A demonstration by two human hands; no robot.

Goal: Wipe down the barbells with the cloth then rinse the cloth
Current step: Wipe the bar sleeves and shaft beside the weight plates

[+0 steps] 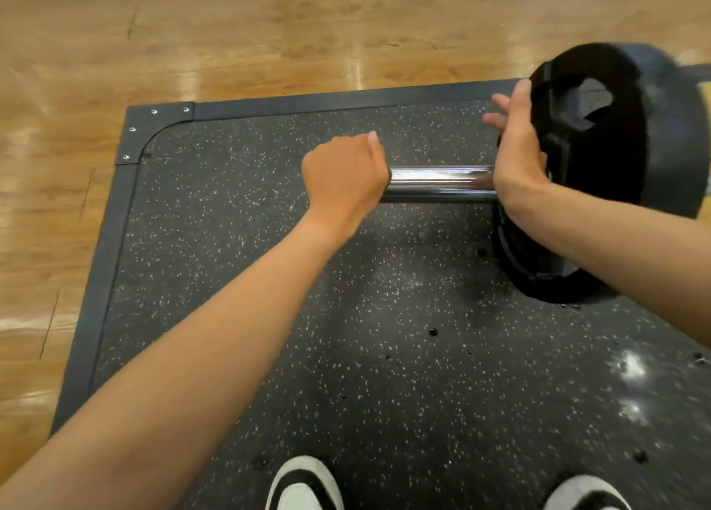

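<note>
On a speckled black rubber mat [269, 317] the chrome bar [442, 182] of a barbell lies level, running left to right across the middle of the view. At its right end sit black plates [600, 155], the nearest one showing cut-out grip holes and a rim that touches the mat low on the right; a second, bluish plate behind it is blurred. The left hand [344, 180] is clenched around the left end of the visible bar, knuckles up, thumb tip showing on top, and it hides whatever part of the bar lies under it. The right hand [513, 152] rests at the bar's other end, right against the inner face of the nearest plate, its palm on the bar and its fingers loosely spread upward beside the plate; whether it truly grips the bar cannot be told. No cloth can be made out in either hand. Both bare forearms reach in from the bottom edge and cover much of the mat. Two black-and-white shoes [304, 484] stand at the lower edge. Small dark spots dot the mat, with glare patches at lower right. A dark frame [100, 279] with screws at its corner borders the mat, and a glossy wood floor [192, 36] lies beyond.
</note>
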